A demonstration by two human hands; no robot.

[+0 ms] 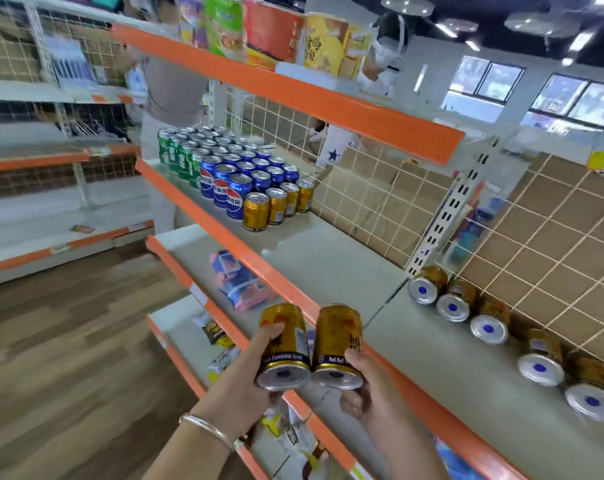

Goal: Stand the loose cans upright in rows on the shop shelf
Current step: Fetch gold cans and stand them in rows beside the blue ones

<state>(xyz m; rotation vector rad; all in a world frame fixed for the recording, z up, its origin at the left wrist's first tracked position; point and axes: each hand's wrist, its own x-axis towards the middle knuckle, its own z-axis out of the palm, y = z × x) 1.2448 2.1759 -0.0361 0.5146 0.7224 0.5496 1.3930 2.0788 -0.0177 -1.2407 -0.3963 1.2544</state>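
Gripping btm centre of frame, just off shelf point(328, 258) edge: L grip point(245, 382) curled round left can point(286, 337), R grip point(369, 400) round right can point(338, 337), both gold; w/ 5 loose cans point(453, 299) on sides lower right, upright rows point(224, 168) upper centre-left.

Four upright gold cans point(256, 211), five lying gold cans point(490, 329), two held gold cans point(285, 341); blue cans point(239, 195) and green cans point(175, 157) too crowded to count.

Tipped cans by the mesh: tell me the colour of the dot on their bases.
Blue, on the silver bases of the tipped cans; head view.
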